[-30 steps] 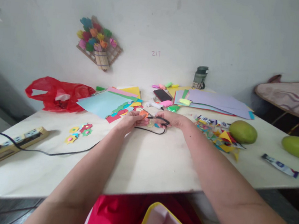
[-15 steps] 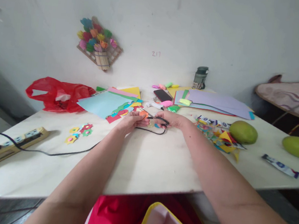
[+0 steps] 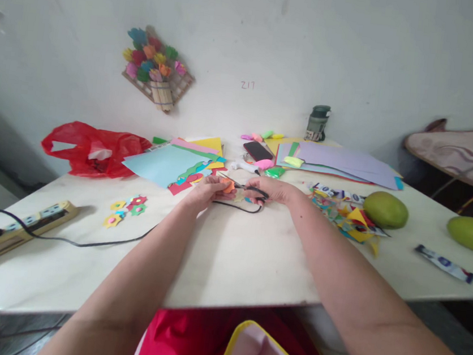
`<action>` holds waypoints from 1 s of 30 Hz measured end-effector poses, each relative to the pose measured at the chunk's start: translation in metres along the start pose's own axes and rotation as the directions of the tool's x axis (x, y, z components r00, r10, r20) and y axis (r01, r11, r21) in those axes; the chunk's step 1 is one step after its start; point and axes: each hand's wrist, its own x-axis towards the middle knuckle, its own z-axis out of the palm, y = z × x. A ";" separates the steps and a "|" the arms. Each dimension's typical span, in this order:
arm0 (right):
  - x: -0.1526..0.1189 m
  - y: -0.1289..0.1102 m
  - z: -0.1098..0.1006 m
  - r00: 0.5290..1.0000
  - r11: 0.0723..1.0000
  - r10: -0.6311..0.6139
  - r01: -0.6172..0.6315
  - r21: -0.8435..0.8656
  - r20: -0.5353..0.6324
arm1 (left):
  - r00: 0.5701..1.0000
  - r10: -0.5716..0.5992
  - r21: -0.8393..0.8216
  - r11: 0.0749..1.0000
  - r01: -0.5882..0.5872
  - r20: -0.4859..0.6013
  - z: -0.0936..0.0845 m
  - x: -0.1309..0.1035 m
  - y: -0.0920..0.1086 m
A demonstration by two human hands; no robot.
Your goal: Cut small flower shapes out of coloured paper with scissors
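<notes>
Scissors [image 3: 240,186] gripped in right hand [image 3: 275,190], orange paper [image 3: 229,186] pinched in left hand [image 3: 209,190], between hand and scissors

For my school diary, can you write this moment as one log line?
left hand: holds orange piece | right hand: holds black-handled scissors | tabletop: flower cutouts, colourful scraps

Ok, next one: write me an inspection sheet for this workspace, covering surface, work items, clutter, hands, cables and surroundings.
Surface: white table; spills: nothing seen.
Work items: small orange piece, black-handled scissors, flower-shaped cutouts at left.
Clutter: scraps, coloured sheets, phone, red bag, two green fruits.
Hands: left hand holds the orange piece; right hand holds the scissors.
Cables: black cord runs from the power strip beneath the left forearm.
Surroundings: pale wall with a flower decoration.
</notes>
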 end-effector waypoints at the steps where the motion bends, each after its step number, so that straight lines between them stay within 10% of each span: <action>1: 0.000 0.000 0.000 1.000 1.000 0.003 -0.003 0.002 -0.002 | 1.000 -0.005 0.002 1.000 0.005 0.003 0.000 0.000 0.000; 30: 0.003 0.005 -0.006 0.997 0.994 -0.013 0.005 0.113 0.077 | 1.000 0.019 -0.026 0.999 -0.018 0.011 0.002 0.000 0.001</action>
